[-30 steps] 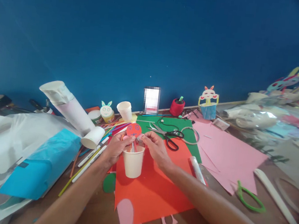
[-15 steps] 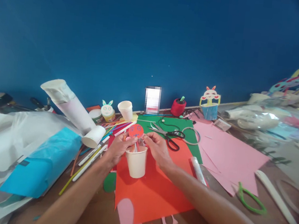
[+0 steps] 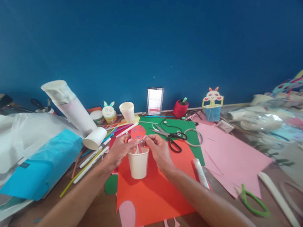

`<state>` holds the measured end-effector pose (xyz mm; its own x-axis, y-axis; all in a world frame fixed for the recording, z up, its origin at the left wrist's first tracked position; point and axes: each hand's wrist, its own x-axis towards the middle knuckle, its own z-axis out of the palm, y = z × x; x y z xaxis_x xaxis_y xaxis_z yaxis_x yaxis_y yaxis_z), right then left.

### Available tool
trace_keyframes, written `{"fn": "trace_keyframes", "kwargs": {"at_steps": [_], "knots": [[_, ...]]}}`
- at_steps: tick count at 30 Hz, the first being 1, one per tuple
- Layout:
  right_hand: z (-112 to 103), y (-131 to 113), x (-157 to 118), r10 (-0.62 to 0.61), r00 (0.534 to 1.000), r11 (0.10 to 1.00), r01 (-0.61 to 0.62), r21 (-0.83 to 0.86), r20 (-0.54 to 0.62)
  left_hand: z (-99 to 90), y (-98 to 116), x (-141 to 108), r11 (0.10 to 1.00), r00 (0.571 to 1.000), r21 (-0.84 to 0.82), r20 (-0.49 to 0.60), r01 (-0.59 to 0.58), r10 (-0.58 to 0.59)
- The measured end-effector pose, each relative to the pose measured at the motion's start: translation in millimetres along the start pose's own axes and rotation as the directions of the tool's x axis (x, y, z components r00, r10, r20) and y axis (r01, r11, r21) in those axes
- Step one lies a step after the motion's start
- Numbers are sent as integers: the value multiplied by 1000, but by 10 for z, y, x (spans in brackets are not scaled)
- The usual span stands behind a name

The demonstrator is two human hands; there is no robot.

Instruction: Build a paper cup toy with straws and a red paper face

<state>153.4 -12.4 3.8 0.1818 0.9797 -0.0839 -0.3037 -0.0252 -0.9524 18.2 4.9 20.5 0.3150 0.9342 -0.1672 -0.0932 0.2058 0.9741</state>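
A white paper cup (image 3: 138, 165) stands upright on an orange sheet of paper (image 3: 155, 200). Above its rim is an orange paper disc (image 3: 138, 132) with a face drawn in blue, on reddish stems that run down into the cup. My left hand (image 3: 123, 147) pinches the disc's lower left edge and the stems, thumb in front. My right hand (image 3: 160, 148) has thumb and fingertips closed at the disc's lower right, beside the stems; what exactly they grip is too small to make out.
Black-handled scissors (image 3: 174, 139) lie on a green sheet (image 3: 182, 126) behind my right hand. Markers (image 3: 92, 163) and pipe cleaners lie to the left, near a tipped paper cup (image 3: 94, 138). A glue stick (image 3: 201, 173) lies at right. Pink sheets (image 3: 236, 153) spread farther right.
The cup has shifted very slightly up and left. Both hands keep nearly the same place at the disc.
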Motion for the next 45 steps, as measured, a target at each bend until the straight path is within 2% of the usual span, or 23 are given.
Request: {"fn": "trace_keyframes", "kwargs": {"at_steps": [8, 14, 23, 30, 36, 41, 45], "knots": [[-8, 5, 0, -5, 1000, 999, 4, 47, 20, 8, 20, -7, 999, 1000, -38, 19, 2, -2], [-19, 30, 7, -9, 999, 999, 7, 49, 51, 4, 14, 0, 995, 998, -79, 44, 56, -53], [-44, -58, 42, -26, 990, 999, 28, -15, 140, -33, 68, -9, 996, 997, -33, 21, 78, -78], [-53, -104, 16, 6, 986, 1000, -3, -20, 169, -31, 61, -5, 999, 999, 4, 26, 44, -44], [-51, -119, 2, 33, 990, 999, -31, -20, 134, -56, 43, 8, 1000, 1000, 25, 20, 12, -13], [-71, -141, -1, 21, 980, 999, -16, -28, 198, -72, 33, 30, 995, 1000, 99, -18, 21, -19], [-93, -149, 12, 26, 976, 998, -13, -66, 215, -85, 39, 28, 984, 998, 176, -54, -9, 19]]}}
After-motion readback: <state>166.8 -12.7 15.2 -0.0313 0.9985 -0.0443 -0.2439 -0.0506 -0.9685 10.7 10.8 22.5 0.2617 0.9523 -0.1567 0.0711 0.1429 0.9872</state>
